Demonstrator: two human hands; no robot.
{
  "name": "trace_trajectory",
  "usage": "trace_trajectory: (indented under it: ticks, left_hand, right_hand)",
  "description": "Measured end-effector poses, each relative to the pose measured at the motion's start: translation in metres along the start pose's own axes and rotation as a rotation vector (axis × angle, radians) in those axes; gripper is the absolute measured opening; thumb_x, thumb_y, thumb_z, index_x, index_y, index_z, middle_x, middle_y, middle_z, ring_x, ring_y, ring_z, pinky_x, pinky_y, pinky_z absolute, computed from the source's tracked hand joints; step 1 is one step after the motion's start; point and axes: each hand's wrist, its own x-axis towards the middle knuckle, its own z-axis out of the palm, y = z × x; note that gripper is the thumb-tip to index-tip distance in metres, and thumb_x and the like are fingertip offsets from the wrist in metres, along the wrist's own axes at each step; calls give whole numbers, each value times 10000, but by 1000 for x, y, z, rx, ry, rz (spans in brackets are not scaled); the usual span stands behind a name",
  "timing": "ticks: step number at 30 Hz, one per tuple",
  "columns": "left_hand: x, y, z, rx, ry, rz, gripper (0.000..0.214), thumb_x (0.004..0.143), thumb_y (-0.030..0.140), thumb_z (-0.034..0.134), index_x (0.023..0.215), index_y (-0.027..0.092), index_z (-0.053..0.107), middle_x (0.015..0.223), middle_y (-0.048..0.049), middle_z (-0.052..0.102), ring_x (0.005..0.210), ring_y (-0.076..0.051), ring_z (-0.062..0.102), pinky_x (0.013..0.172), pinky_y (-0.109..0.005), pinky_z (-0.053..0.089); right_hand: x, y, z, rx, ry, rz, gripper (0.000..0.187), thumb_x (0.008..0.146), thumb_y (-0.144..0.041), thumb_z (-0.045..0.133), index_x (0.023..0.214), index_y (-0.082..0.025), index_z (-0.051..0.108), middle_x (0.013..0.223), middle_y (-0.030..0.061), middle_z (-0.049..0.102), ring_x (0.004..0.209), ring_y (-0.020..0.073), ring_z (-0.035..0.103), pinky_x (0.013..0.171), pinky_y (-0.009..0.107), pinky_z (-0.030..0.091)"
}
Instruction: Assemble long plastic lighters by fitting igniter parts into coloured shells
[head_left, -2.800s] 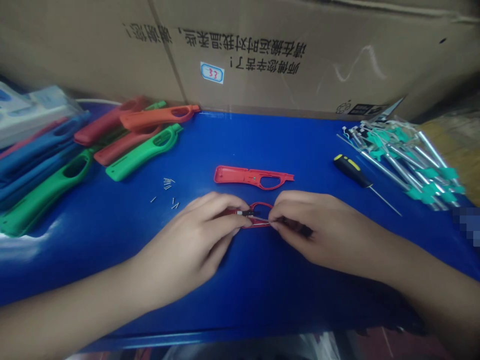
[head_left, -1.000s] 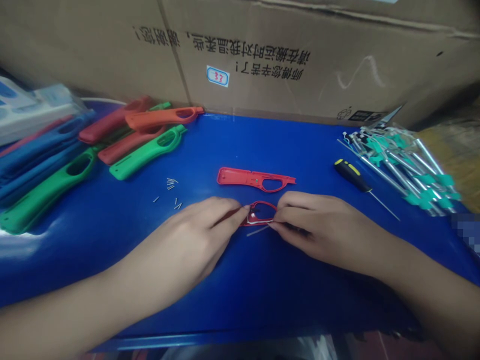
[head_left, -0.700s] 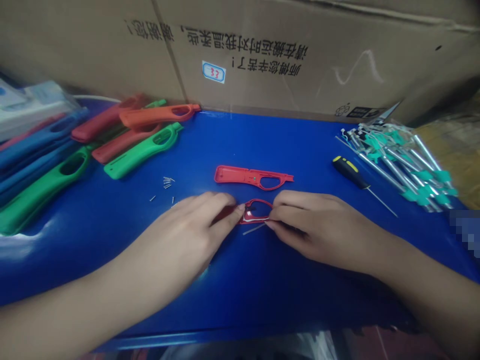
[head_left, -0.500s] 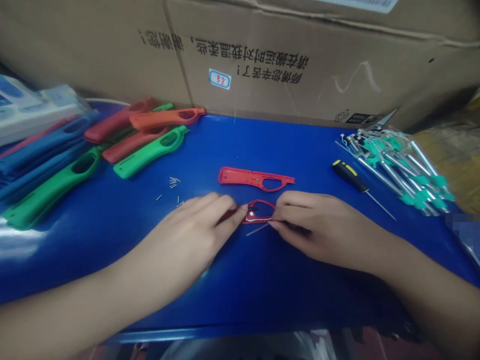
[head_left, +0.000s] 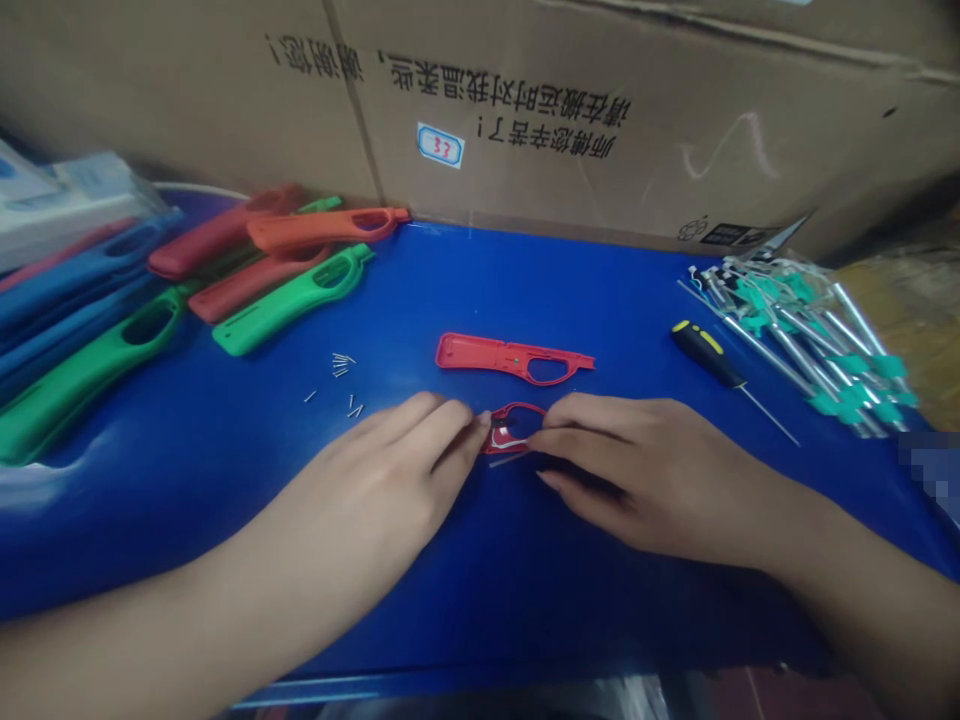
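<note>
Between my hands a red lighter casing half lies low over the table, with a white wire and a small dark part showing in it. My left hand is closed, its thumb and fingers pinching the casing's left end, which they hide. At the other end, my right hand presses its fingertips on the casing and wire, its thumb slightly apart below. A thin clear strip sticks out along the lower edge. Just beyond lies a second red casing half, hollow side up.
Several small screws lie left of the casing. Red, orange, green and blue casings are piled at the left. A black-yellow screwdriver and metal lighter tubes with green parts are at the right. A cardboard box stands behind.
My right thumb has come away from the fingers and the casing. The right fingertips have shifted slightly left along the wire. My left hand keeps its pinch; the view has shifted a little.
</note>
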Motion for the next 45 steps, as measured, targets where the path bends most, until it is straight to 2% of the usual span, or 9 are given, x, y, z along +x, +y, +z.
trace_trajectory:
  ticks: [5, 8, 13, 17, 20, 28, 33, 37, 45]
  left_hand:
    - [0, -1, 0, -24, -15, -13, 321, 994, 95, 465, 1237, 52, 669, 1003, -130, 598, 899, -283, 589, 743, -482, 619]
    - [0, -1, 1, -27, -6, -20, 312, 994, 97, 478, 1239, 49, 665, 993, -123, 594, 893, -278, 588, 740, -476, 618]
    - [-1, -1, 2, -23, -19, -21, 322, 1000, 101, 465, 1253, 49, 655, 1012, -124, 592, 911, -283, 588, 748, -475, 610]
    - [0, 0, 0, 2, -14, -4, 337, 1005, 97, 417, 1226, 50, 668, 1042, -134, 601, 921, -290, 595, 746, -468, 607]
    - [1, 0, 0, 26, -19, 7, 369, 1010, 88, 362, 1190, 43, 682, 1036, -141, 614, 914, -295, 603, 737, -464, 606]
    - [-2, -1, 0, 5, -25, -12, 353, 1018, 105, 392, 1247, 65, 657, 1038, -117, 615, 889, -267, 587, 762, -445, 584]
    - [-1, -2, 3, 5, -20, -13, 330, 1041, 143, 406, 1242, 90, 663, 1042, -109, 617, 898, -253, 573, 793, -424, 564]
    - [-1, -3, 5, -26, -24, -21, 281, 1035, 160, 459, 1207, 106, 675, 1058, -107, 616, 923, -252, 570, 822, -424, 559]
    - [-2, -8, 4, -101, -32, -64, 295, 1034, 174, 494, 1292, 153, 634, 1099, -93, 620, 973, -260, 569, 830, -434, 532]
  right_hand:
    - [2, -3, 5, 17, 12, 14, 283, 1028, -291, 523, 1272, -183, 621, 1199, 75, 682, 1007, 194, 666, 756, 333, 513]
    - [2, -2, 5, 23, 0, 16, 278, 1029, -284, 523, 1269, -205, 641, 1192, 55, 672, 950, 171, 668, 711, 320, 506]
    - [2, -1, 6, -90, 20, -66, 284, 1042, -285, 505, 1230, -167, 682, 1159, 63, 702, 944, 193, 677, 733, 351, 516]
    - [5, -7, 9, -264, 51, -159, 291, 1054, -280, 482, 1112, -130, 724, 1044, 59, 739, 788, 199, 648, 573, 372, 459]
    - [6, -12, 11, -318, 65, -244, 270, 1049, -258, 501, 1022, -132, 739, 982, 38, 739, 809, 202, 629, 557, 375, 443]
    - [6, -11, 14, -234, 90, -140, 328, 1050, -317, 479, 1193, -119, 698, 1104, 84, 727, 872, 203, 664, 604, 354, 476]
    - [8, -15, 14, -300, 39, -229, 292, 1057, -262, 478, 1102, -114, 725, 1018, 44, 739, 780, 191, 613, 553, 367, 430]
    - [8, -17, 13, -296, 19, -203, 318, 1061, -283, 467, 1108, -102, 725, 996, 56, 735, 787, 200, 619, 563, 374, 436]
    - [4, -6, 13, -1, 93, -26, 226, 1036, -258, 531, 1165, -188, 703, 1088, 45, 690, 900, 153, 656, 721, 300, 494]
